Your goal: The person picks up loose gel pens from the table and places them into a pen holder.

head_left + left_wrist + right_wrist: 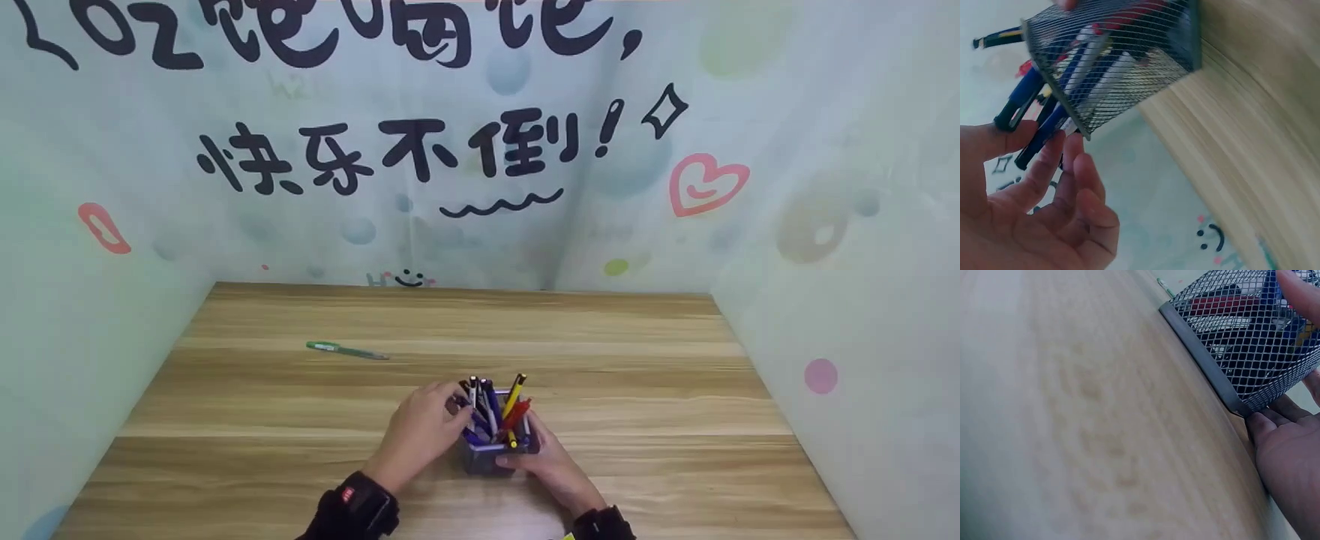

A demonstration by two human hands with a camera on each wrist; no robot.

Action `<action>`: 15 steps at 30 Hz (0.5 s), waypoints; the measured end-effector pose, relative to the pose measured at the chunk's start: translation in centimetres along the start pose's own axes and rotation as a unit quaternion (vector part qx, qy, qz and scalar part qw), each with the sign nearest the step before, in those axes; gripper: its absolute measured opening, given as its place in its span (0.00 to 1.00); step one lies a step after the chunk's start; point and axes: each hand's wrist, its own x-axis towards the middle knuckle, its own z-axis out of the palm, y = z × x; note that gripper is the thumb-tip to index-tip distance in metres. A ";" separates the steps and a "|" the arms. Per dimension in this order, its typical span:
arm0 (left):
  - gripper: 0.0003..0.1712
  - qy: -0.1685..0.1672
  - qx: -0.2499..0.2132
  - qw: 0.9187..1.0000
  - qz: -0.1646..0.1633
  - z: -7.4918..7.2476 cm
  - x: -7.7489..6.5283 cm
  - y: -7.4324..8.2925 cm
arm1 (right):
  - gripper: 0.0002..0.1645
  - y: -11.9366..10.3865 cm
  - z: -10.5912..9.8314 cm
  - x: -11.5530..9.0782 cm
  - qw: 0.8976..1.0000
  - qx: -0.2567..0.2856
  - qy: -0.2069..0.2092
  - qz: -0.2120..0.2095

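A dark metal mesh pen holder [489,460] stands on the wooden table, packed with several pens. From its right side my right hand [553,459] grips it, thumb across the front and fingers around the far side. My left hand [426,426] is at the holder's left rim. In the left wrist view its thumb and index finger pinch the end of a blue pen [1042,138] that sticks out of the opening. A yellow pen [514,395] and a red pen [517,412] lean toward the holder's right side.
A green pen [347,351] lies on the table [262,405], behind and to the left of the holder. Printed cloth walls [480,240] with dark lettering enclose the table at the back and on both sides.
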 end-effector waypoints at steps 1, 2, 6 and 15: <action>0.18 -0.013 -0.027 1.000 -0.004 -0.3 0.0 -0.3 | 0.56 0.0 0.0 0.0 1.000 -0.001 0.001 0.002; 0.17 -0.028 -0.053 0.998 -0.006 -0.6 0.1 -0.6 | 0.57 0.0 0.1 0.0 1.000 -0.002 0.001 0.003; 0.18 -0.077 -0.124 0.989 0.008 -1.8 0.3 -2.2 | 0.57 -0.1 0.2 0.1 1.000 -0.015 0.007 0.014; 0.21 -0.053 -0.066 0.988 -0.129 -1.7 2.1 -7.9 | 0.59 -0.1 0.3 0.1 1.000 -0.004 0.006 0.016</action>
